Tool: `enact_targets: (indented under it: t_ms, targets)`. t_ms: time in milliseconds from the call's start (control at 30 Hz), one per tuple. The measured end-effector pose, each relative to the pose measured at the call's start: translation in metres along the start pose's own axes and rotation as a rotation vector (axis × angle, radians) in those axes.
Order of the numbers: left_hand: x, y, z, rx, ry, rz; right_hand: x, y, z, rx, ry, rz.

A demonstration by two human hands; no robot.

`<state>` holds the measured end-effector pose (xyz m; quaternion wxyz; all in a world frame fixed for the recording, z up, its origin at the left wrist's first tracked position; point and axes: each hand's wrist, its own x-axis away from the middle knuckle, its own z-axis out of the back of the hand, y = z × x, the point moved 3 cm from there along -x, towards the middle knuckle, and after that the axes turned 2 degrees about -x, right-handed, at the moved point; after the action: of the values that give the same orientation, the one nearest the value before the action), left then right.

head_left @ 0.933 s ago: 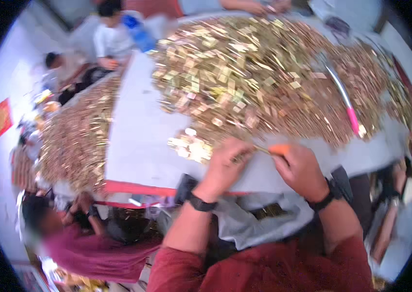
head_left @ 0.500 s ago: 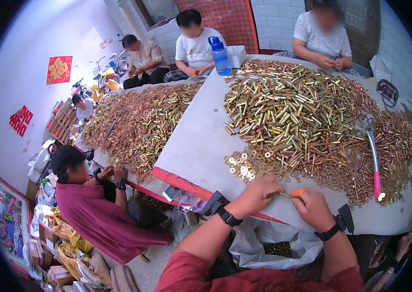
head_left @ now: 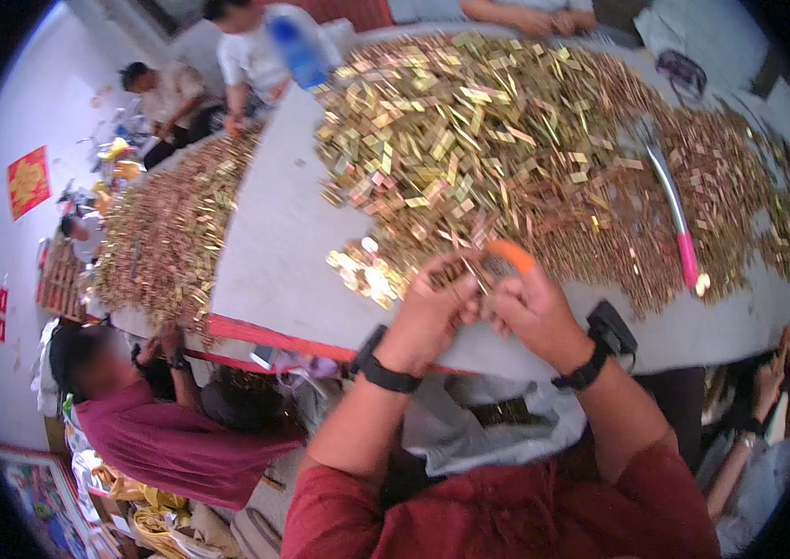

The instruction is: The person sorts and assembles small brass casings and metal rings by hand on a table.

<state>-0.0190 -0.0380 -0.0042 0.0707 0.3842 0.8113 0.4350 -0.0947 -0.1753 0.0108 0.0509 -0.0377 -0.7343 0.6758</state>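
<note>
My left hand (head_left: 437,307) is closed at the near edge of the table, with small brass-coloured metal pieces (head_left: 449,272) among its fingers. Close against it is my right hand (head_left: 527,303), an orange finger cover (head_left: 512,253) on one finger. Its fingertips pinch a thin metal rod (head_left: 479,278), blurred by motion, so its exact kind is unclear. Just beyond both hands spreads a large heap of gold-coloured metal sleeves (head_left: 469,140) mixed with coppery pieces. Shiny washers (head_left: 371,275) lie in a loose patch to the left of my hands.
A pink-handled metal tool (head_left: 684,252) lies on the heap at right. A blue bottle (head_left: 298,51) stands at the far left of the grey table (head_left: 274,233). Below the edge hangs a white sack (head_left: 497,438). Co-workers sit left, far and right; another heap (head_left: 171,224) lies left.
My hands have come closer together and moved left and up in the picture, with the thin rod between them. The whole view has shifted, and other people appear further left or higher.
</note>
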Motion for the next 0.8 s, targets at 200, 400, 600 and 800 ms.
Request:
enact_targets:
  t_ms: [200, 400, 600, 800]
  targets:
    - [-0.002, 0.001, -0.009, 0.071, -0.07, 0.008, -0.005, -0.005, 0.009, 0.364, 0.087, 0.167]
    - [-0.007, 0.024, 0.019, -0.153, 0.114, -0.197, -0.013, 0.002, 0.03, 0.857, 0.183, 0.445]
    - [-0.004, 0.022, 0.021, -0.328, 0.159, -0.155, -0.008, 0.006, 0.002, 1.161, 0.059, 0.272]
    - [-0.005, 0.021, 0.023, -0.57, 0.145, -0.018, -0.013, 0.007, 0.001, 1.131, 0.136, 0.334]
